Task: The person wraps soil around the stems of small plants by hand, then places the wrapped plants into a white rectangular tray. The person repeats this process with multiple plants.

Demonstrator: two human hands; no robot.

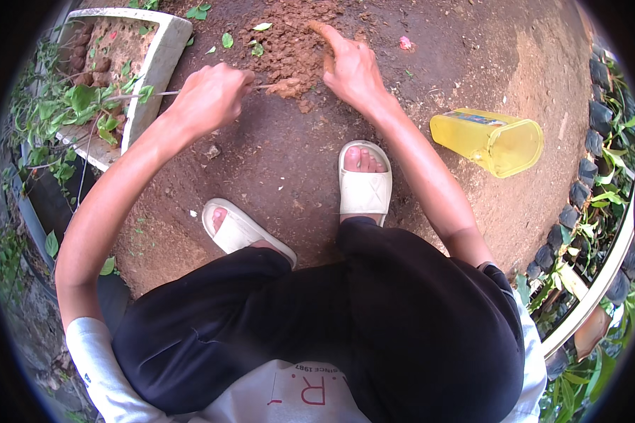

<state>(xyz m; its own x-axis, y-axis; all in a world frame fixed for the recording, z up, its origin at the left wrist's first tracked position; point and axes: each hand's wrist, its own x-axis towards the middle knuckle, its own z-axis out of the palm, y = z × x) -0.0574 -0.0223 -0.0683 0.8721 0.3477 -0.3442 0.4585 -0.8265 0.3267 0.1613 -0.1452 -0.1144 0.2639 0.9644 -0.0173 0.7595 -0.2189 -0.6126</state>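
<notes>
My left hand (219, 95) is closed around the handle of a thin tool, whose far end is covered in wet reddish mud (288, 87); the tool's kind cannot be told. A patch of loose, wet red-brown soil (291, 50) lies on the ground in front of me. My right hand (353, 69) is at the right side of this patch, its index finger stretched out and coated with mud, the other fingers bent. Nothing is seen held in it. Small green leaves (227, 40) lie on and beside the soil.
A white-rimmed planter (161, 69) with soil clods and trailing green vines stands at the left. At the right, a yellow translucent plastic container (481, 138) lies on its side. My feet in cream slides (368, 190) are below the patch. Black plant bags (600, 116) line the right edge.
</notes>
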